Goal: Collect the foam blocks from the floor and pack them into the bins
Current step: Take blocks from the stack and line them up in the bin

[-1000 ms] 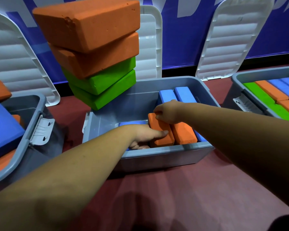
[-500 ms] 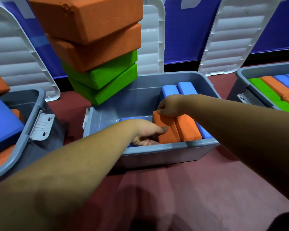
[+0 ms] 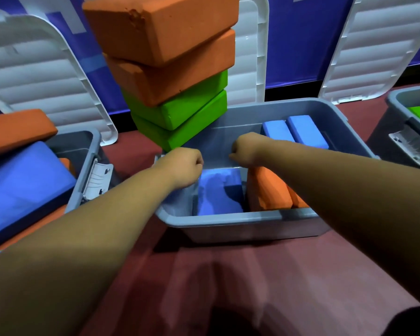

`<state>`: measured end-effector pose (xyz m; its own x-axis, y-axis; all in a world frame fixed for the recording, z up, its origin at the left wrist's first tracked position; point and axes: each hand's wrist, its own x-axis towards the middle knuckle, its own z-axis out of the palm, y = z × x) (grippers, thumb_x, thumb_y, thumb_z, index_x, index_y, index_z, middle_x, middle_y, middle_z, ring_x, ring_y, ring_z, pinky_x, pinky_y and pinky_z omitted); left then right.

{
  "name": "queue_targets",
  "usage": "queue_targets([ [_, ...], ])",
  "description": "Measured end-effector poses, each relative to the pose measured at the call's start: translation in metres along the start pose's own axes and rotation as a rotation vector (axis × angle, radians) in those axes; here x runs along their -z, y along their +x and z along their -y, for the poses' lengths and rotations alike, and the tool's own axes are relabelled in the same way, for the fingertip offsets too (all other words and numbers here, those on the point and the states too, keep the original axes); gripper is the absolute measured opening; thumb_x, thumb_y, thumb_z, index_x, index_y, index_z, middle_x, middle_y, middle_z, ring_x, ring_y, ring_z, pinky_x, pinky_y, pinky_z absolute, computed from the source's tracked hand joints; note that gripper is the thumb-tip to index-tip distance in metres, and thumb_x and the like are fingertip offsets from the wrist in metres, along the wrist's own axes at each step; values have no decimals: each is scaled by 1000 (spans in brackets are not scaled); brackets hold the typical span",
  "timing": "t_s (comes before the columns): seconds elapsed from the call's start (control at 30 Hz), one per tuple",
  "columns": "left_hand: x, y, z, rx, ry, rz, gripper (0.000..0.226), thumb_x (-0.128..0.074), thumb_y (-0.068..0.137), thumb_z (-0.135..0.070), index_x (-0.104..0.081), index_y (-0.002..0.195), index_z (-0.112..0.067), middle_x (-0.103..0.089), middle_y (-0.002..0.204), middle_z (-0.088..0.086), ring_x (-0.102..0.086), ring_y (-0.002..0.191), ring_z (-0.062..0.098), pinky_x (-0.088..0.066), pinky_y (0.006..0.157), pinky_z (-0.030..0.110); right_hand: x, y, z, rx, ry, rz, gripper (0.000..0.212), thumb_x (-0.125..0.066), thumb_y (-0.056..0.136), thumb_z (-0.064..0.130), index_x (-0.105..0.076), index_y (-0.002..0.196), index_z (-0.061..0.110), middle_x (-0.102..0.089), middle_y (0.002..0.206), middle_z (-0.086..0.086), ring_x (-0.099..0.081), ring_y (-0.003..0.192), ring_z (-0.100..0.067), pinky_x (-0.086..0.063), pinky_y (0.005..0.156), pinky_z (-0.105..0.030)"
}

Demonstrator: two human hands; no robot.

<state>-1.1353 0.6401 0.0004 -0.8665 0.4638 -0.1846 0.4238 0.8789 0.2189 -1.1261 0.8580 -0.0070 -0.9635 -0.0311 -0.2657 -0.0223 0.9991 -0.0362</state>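
Head | maroon floor [image 3: 264, 275] | grey bins [image 3: 240, 218] | white lids [image 3: 34, 76] against blue wall [image 3: 298, 37]

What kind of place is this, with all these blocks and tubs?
Probably an indoor play or activity room: stacked foam blocks, grey bins, white lids leaning against a blue wall, and a dark red floor.

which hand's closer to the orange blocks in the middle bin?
Right. The right hand sits just above the orange blocks; the left hand is across the blue block.
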Motion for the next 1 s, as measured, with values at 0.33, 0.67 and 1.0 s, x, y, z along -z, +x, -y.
queue_targets([
  [0.33, -18, -32, 55, -292, 188, 11, 36, -40, 81, -40, -68, 103, -39, -55, 94, -7, -55, 102, 20, -50, 93, 41, -60, 61, 60, -5, -32, 275, 30, -53, 98, 22, -66, 118, 5, -65, 129, -14, -62, 105, -34, -50, 86, -36],
  [0.67, -30, -24, 62, -315, 63, -88, 23, -40, 84, -38, -61, 91, -38, -48, 86, -13, -52, 96, 19, -50, 84, 42, -92, 70, 55, -221, 85, 365, 95, -71, 70, 47, -34, 153, 20, -50, 148, -9, -57, 126, -35, -50, 97, -39],
  [1.0, -27, -28, 54, -255, 102, -65, 15, -41, 82, -34, -55, 79, -38, -47, 85, -9, -53, 92, 24, -49, 84, 44, -61, 68, 67, -187, 101, 216, 78, -63, 78, 63, -49, 141, 20, -34, 145, -16, -35, 134, -42, -45, 103, -50],
])
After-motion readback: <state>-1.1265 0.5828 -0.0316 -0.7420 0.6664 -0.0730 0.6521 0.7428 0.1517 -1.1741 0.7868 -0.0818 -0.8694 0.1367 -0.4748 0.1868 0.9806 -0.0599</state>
